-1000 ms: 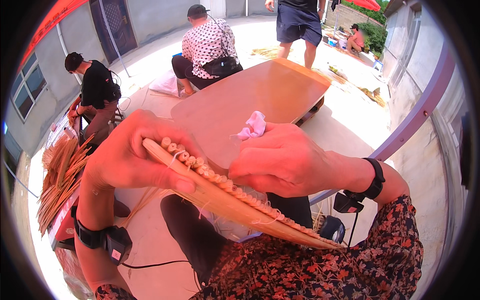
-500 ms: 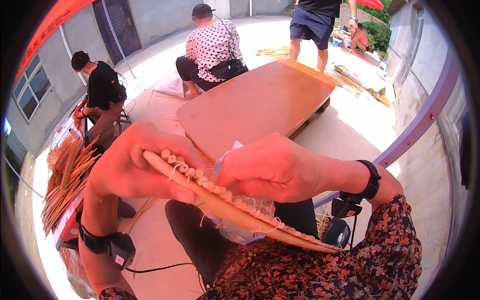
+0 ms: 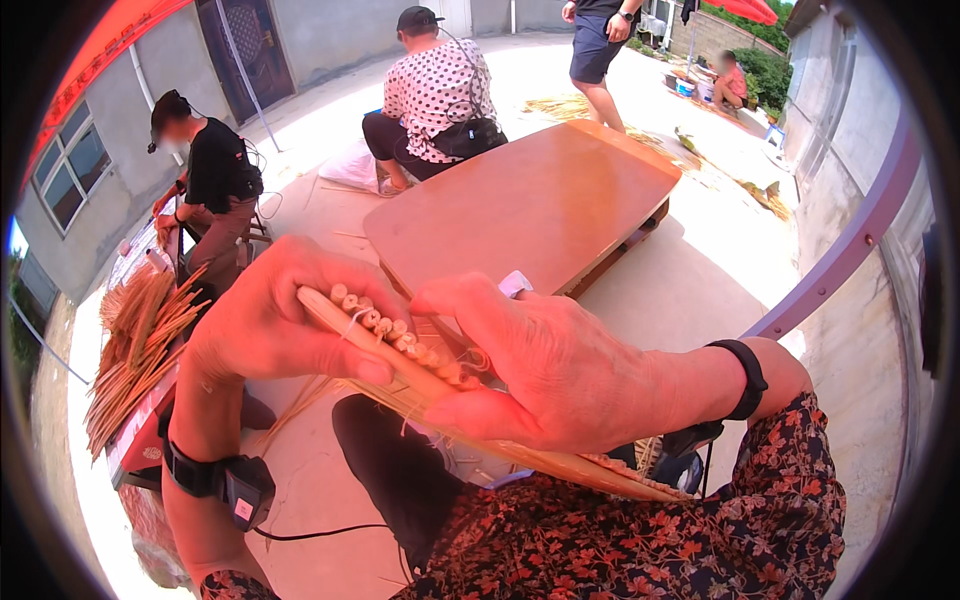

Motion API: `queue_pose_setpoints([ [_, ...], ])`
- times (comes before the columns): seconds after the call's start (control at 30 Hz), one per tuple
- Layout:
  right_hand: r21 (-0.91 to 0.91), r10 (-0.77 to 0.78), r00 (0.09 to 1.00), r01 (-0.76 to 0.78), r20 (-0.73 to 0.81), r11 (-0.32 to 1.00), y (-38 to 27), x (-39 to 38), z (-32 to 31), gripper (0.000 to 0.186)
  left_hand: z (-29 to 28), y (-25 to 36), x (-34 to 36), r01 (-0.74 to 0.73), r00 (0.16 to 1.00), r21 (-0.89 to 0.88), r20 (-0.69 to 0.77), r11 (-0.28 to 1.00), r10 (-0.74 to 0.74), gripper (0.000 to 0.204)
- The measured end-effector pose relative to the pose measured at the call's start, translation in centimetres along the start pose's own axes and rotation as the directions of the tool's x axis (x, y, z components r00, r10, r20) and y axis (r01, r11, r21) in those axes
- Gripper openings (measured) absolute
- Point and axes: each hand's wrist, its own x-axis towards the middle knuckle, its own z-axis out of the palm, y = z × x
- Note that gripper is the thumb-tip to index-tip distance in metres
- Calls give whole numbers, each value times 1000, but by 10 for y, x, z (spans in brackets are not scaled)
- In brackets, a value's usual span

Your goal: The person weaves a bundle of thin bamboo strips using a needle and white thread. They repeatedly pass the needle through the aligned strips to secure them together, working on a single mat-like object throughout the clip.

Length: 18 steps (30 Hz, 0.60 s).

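A long, slightly curved pale wooden strip (image 3: 575, 467) runs from upper left to lower right in front of me. Along its far side sits a row of round cut reed ends (image 3: 378, 323), bound to it with thin thread. My left hand (image 3: 285, 315) grips the strip's upper end, thumb on the near face. Around its middle my right hand (image 3: 545, 365) is closed, thumb along the near side and fingers over the reed ends. A small whitish piece (image 3: 515, 284) shows at the back of the right fingers; what it is I cannot tell.
A brown table (image 3: 520, 215) stands ahead, and a bundle of reed stalks (image 3: 140, 340) lies at left. A person in black (image 3: 210, 180) and a person in a dotted shirt (image 3: 440, 95) sit beyond. A curved purple metal bar (image 3: 850, 250) rises at right.
My right hand has shifted from behind the reed ends to wrap over the strip, its thumb now on the near side. The standing person has moved slightly; the left hand keeps its grip.
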Motion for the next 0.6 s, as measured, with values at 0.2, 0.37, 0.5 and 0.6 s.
queue_pose_setpoints([
  [0.2,-4,40,999,-40,12,999,-3,2,2,50,1,1,-1,-3,1000,43,-13,999,3,33],
  [0.37,77,83,993,-89,82,993,-4,5,4,62,2,1,0,-2,999,8,-38,1000,2,33],
  [0.5,-27,26,996,-24,83,999,-1,7,6,75,2,4,-5,18,999,12,-50,1000,-17,33],
  [0.6,-73,-20,997,25,70,997,0,2,5,91,0,3,-12,29,998,25,-54,999,-27,33],
])
